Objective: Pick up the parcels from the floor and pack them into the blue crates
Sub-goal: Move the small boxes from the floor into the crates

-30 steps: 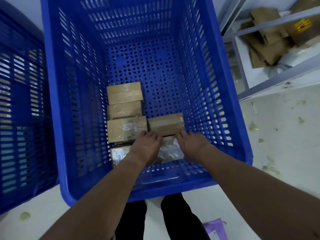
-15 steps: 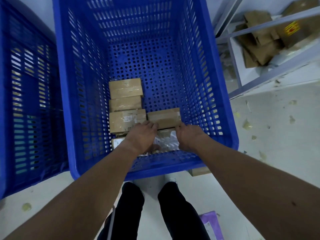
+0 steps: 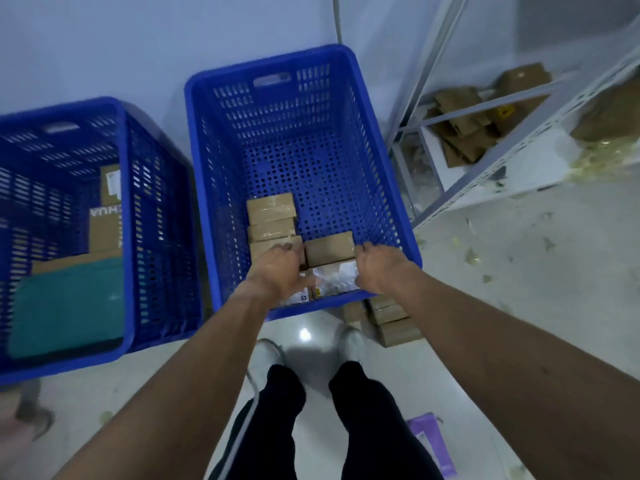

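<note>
Head view: both hands set a brown parcel into the near end of the blue crate (image 3: pixel 346 60).

The left hand (image 3: pixel 277 271) and right hand (image 3: pixel 379 270) flank the brown parcel (image 3: pixel 329 249) at the crate's 6 o'clock end. Their fingers are bent at its two sides, but whether they clamp it or only nudge it cannot be told. A row of parcels (image 3: pixel 272 211) lies at its 9 o'clock side. Placing looks nearly done. The next move calls for letting go and reaching the floor stack (image 3: pixel 391 323) at 5 o'clock, just outside the crate. A second crate (image 3: pixel 128 220) stands at 9 o'clock and a metal rack (image 3: pixel 485 109) at 2 o'clock. Scraps litter the pale floor (image 3: pixel 519 306).
</note>
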Action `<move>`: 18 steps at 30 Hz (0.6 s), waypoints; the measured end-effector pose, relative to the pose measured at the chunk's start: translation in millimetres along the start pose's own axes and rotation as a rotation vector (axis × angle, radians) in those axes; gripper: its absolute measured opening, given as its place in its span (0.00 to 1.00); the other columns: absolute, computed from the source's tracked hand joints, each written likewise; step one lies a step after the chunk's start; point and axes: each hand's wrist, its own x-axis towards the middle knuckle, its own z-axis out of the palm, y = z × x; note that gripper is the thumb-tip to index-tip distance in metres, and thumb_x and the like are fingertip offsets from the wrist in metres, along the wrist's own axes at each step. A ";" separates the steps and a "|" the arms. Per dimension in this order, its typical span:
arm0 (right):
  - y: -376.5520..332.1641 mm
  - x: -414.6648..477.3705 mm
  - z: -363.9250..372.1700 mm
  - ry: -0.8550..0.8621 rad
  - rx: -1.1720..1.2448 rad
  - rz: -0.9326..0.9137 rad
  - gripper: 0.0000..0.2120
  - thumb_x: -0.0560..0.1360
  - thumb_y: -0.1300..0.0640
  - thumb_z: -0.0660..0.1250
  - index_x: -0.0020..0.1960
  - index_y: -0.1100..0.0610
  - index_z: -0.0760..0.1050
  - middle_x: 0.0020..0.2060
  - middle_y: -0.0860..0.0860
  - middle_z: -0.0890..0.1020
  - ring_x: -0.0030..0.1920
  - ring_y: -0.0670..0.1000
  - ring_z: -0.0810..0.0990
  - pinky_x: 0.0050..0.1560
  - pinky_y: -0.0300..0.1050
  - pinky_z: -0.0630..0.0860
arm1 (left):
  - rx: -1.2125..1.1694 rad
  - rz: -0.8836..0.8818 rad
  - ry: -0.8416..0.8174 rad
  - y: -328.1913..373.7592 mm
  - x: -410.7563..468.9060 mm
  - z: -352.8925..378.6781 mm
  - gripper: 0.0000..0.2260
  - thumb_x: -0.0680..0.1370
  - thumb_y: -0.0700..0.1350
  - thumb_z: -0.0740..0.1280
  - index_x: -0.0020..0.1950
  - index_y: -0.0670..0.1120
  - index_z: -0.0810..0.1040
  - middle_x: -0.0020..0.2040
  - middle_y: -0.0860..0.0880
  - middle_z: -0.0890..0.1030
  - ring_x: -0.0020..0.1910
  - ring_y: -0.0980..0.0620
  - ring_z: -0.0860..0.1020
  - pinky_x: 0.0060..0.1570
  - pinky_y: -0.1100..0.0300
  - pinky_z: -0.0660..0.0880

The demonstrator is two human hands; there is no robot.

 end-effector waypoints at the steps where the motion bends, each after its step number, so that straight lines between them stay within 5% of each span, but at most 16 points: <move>1: -2.1 -13.7 -8.2 0.008 0.014 0.003 0.27 0.78 0.49 0.63 0.72 0.60 0.62 0.65 0.57 0.71 0.64 0.58 0.73 0.60 0.54 0.72 | -0.016 -0.009 0.011 4.0 -13.0 -11.6 0.36 0.75 0.66 0.67 0.75 0.46 0.64 0.68 0.43 0.75 0.66 0.43 0.73 0.61 0.51 0.71; 9: -31.8 -122.7 -46.2 0.097 0.154 0.105 0.26 0.79 0.48 0.62 0.70 0.61 0.63 0.64 0.58 0.71 0.63 0.60 0.74 0.60 0.55 0.73 | 0.063 0.090 0.076 23.1 -109.1 -75.7 0.34 0.76 0.66 0.65 0.73 0.45 0.66 0.67 0.42 0.75 0.64 0.41 0.74 0.58 0.49 0.71; 14: -47.3 -187.5 -36.3 0.170 0.210 0.215 0.22 0.77 0.52 0.65 0.67 0.61 0.65 0.62 0.58 0.72 0.59 0.59 0.76 0.50 0.50 0.72 | 0.080 0.213 0.117 22.1 -154.6 -74.5 0.35 0.77 0.67 0.63 0.75 0.45 0.64 0.69 0.43 0.73 0.66 0.43 0.73 0.58 0.50 0.71; 18: -63.2 -241.4 -7.9 0.201 0.275 0.349 0.23 0.77 0.50 0.65 0.68 0.59 0.67 0.62 0.55 0.73 0.61 0.57 0.75 0.57 0.50 0.73 | 0.068 0.321 0.123 17.0 -181.8 -61.9 0.36 0.76 0.67 0.64 0.75 0.44 0.64 0.69 0.44 0.73 0.66 0.43 0.72 0.62 0.49 0.71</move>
